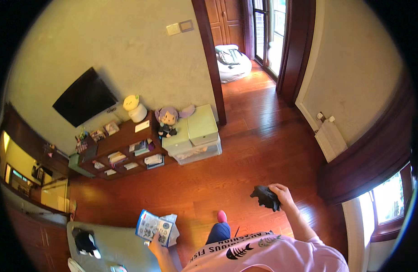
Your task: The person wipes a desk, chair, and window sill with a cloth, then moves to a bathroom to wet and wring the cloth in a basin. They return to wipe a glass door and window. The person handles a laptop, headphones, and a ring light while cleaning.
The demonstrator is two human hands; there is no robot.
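Note:
My left hand [156, 245], low and left of my body, is closed on the lower edge of a blue-and-white printed package [150, 223]. A pale, crinkled plastic piece [174, 235] shows beside the package; whether the two are joined I cannot tell. Out to the right, my right hand [281, 194] grips a crumpled black item [264, 197], soft-looking like cloth or a thin bag, above the wooden floor. Its exact kind does not show. My left fingers are partly hidden behind the package.
A grey-green padded surface [123, 247] with a black-and-white plush [86, 243] lies at lower left. Ahead stand a brown shelf [123, 141] and lidded storage boxes [197, 153] with a purple-haired doll [167, 119]. Beyond the doorway sits a white beanbag [234, 70]. A radiator [331, 140] is at right.

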